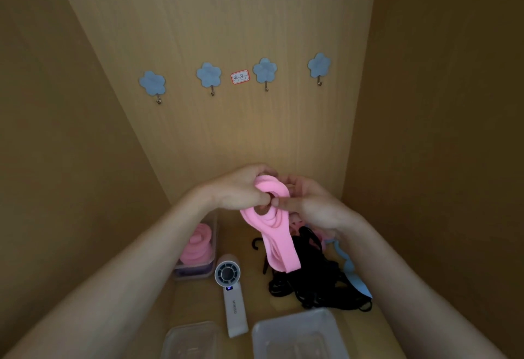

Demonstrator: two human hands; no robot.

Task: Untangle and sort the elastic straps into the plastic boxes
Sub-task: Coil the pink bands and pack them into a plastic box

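Two clear boxes at front, left one [192, 340] and right one [297, 330], cut off by bottom edge.
Writing on red-bordered label [240, 77] too small to read.
Fingertips of left hand [238, 188] and right hand [312, 202] hidden behind pink strap [276, 234].
Black strap tangle [312, 282] partly covered by pink strap.
Blue strap [350, 269] runs under right forearm.
Far box with pink coils [213, 231] partly behind left forearm.
Digits on fan [228, 273] display illegible.

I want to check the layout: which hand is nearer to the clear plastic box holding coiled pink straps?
Left. The left hand grips the pink elastic strap just above and right of the clear plastic box; the right hand grips it farther right.
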